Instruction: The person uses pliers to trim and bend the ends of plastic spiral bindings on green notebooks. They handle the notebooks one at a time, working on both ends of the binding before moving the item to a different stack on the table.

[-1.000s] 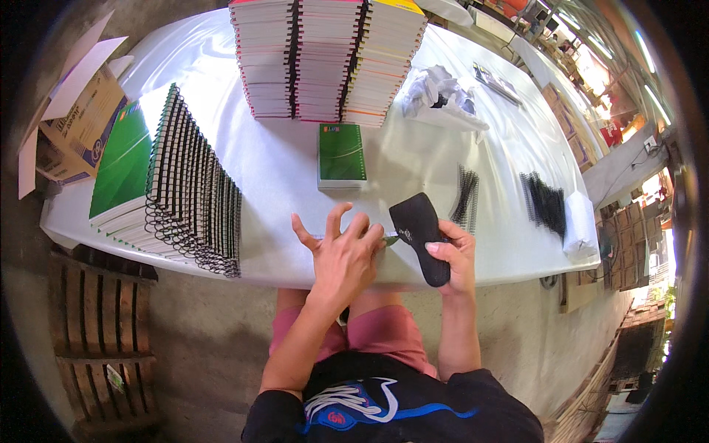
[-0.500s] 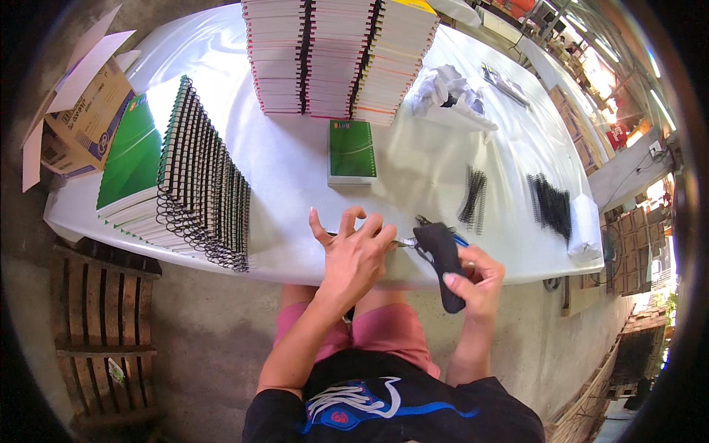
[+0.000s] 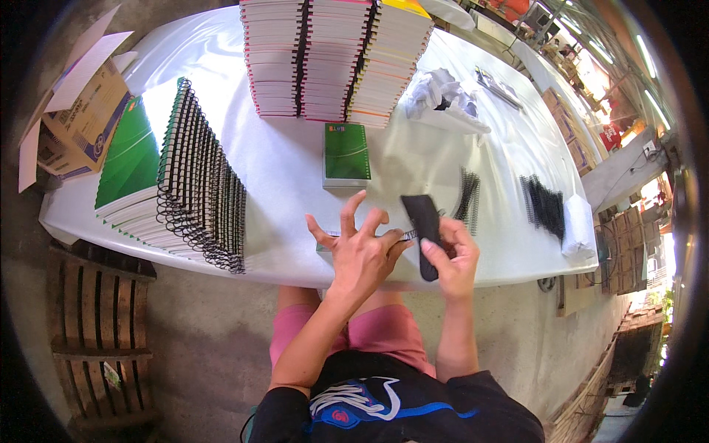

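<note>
At the near edge of the table, my left hand (image 3: pixel 360 255) pinches a small notebook with thumb and index finger, the other fingers raised and spread. The hand hides most of the notebook; a bit of its edge (image 3: pixel 323 242) shows at the left. A dark spiral coil end (image 3: pixel 408 235) sticks out past my index fingertip. My right hand (image 3: pixel 456 258) is closed around black-wrapped pliers (image 3: pixel 424 240), held upright just right of the coil end. Their jaws are hard to make out. Beyond my hands lies a small stack of green-covered notebooks (image 3: pixel 347 155).
Black-coiled green notebooks (image 3: pixel 199 177) stand piled at left, beside an open carton (image 3: pixel 85 122). Tall notebook stacks (image 3: pixel 336 63) rise at the back. Loose black coils (image 3: pixel 467 199), more coils (image 3: pixel 543 204), a white roll (image 3: pixel 578 225) and crumpled plastic (image 3: pixel 443 103) lie at right.
My right hand has moved up and left, turning the pliers more upright; their blue part no longer shows. My left hand has shifted slightly right, its fingers raised higher.
</note>
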Available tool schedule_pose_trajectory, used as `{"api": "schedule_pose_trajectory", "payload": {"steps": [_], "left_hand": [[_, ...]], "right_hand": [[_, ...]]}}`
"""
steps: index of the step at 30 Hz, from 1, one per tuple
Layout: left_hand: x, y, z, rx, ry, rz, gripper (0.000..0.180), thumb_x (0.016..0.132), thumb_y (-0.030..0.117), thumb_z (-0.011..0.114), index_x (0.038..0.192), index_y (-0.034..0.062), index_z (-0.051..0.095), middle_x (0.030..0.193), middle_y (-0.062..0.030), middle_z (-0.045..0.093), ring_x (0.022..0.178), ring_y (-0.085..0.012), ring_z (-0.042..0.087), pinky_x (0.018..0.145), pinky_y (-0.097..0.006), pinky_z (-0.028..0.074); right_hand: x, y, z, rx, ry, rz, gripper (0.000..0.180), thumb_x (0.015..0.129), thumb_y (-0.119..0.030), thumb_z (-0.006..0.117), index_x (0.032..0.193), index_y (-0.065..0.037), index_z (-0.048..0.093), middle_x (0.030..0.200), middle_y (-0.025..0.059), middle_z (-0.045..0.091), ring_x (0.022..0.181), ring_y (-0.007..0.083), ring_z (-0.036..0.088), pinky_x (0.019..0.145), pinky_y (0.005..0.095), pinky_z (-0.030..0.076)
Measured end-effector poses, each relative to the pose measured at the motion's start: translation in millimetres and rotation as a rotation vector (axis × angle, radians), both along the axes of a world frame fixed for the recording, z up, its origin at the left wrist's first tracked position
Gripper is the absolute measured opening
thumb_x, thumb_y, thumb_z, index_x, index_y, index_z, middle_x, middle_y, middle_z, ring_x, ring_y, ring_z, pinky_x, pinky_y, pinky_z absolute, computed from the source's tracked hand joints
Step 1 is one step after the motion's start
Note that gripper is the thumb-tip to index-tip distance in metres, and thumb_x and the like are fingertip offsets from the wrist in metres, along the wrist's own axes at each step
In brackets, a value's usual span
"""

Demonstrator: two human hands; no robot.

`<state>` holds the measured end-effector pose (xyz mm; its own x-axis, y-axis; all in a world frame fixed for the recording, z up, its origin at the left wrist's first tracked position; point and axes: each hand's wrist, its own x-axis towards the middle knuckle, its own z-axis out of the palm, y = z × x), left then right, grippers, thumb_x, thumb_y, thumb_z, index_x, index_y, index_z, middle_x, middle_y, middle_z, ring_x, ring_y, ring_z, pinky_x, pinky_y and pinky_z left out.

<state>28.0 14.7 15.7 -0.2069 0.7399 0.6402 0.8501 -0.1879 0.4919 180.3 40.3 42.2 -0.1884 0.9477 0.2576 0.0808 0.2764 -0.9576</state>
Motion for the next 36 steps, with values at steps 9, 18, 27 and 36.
{"api": "schedule_pose_trajectory", "payload": {"steps": [9, 18, 27, 36], "left_hand": [[-3.4, 0.2, -4.0, -0.041, 0.066, -0.051, 0.019, 0.073, 0.048, 0.067, 0.077, 0.0292, 0.068, 0.084, 0.0091, 0.052, 0.119, -0.0162, 0.043, 0.099, -0.067, -0.010], [-25.2, -10.5, -4.8, -0.068, 0.049, -0.149, 0.039, 0.062, 0.053, 0.074, 0.071, 0.0177, 0.061, 0.109, 0.0018, 0.050, 0.123, -0.0260, 0.036, 0.102, -0.065, 0.001], [-31.6, -12.1, -12.6, -0.023, 0.001, -0.170, 0.047, 0.052, 0.052, 0.078, 0.067, 0.0125, 0.057, 0.118, -0.0053, 0.049, 0.123, -0.0290, 0.034, 0.101, -0.055, 0.018], [-32.7, -9.5, -14.7, -0.010, -0.031, -0.202, 0.048, 0.055, 0.057, 0.075, 0.063, 0.0134, 0.056, 0.129, -0.0053, 0.046, 0.129, -0.0313, 0.029, 0.104, -0.053, 0.017]], "right_hand": [[10.7, 21.5, 24.0, 0.212, 0.412, 0.032, 0.057, 0.084, 0.006, 0.051, 0.138, -0.004, 0.033, 0.124, 0.0150, 0.053, 0.118, 0.0319, 0.052, 0.100, 0.0409, 0.042], [27.1, 59.7, -1.5, -0.189, 0.662, 0.335, 0.031, 0.085, -0.001, 0.054, 0.112, -0.012, 0.045, 0.118, 0.0249, 0.055, 0.113, 0.0360, 0.054, 0.096, 0.0492, 0.044], [18.9, 52.9, -28.1, -0.077, 0.368, 0.784, 0.011, 0.084, -0.012, 0.065, 0.089, -0.002, 0.062, 0.100, 0.0256, 0.065, 0.098, 0.0337, 0.063, 0.091, 0.0462, 0.047], [11.8, 56.3, -14.5, 0.017, 0.359, 0.831, 0.010, 0.074, -0.009, 0.073, 0.081, -0.002, 0.071, 0.090, 0.0183, 0.069, 0.085, 0.0278, 0.066, 0.088, 0.0413, 0.048]]}}
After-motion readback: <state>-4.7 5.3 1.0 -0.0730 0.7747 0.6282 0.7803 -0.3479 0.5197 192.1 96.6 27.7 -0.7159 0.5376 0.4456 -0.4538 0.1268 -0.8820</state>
